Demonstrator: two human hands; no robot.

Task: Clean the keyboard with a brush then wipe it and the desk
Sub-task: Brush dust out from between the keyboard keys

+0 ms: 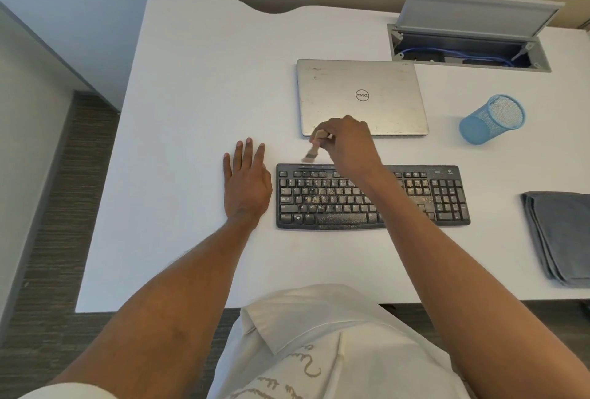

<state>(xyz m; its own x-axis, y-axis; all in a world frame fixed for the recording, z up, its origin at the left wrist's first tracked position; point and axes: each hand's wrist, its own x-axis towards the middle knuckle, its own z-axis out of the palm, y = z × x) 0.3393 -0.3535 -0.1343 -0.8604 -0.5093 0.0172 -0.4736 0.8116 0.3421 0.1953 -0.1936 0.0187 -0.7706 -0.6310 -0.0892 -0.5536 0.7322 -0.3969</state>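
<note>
One brush (314,147) pinched in right fingers (323,129), bristles near keyboard (335,199) far edge.

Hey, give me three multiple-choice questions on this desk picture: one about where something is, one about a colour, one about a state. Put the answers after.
1. Where does the left hand rest?
A. Flat on the desk, left of the keyboard.
B. On the keyboard's keys.
C. In the person's lap.

2. What colour is the mesh cup?
A. Red.
B. Blue.
C. Black.

3. What state is the right hand in?
A. Open and empty.
B. Gripping a brush.
C. Gripping a pen.

Answers:
1 A: its straight fingers lie on bare desk beside the keyboard's left end.
2 B: the mesh is light blue.
3 B: its fingers curl round the brush handle, with the bristles just above the keyboard's far edge.
</note>
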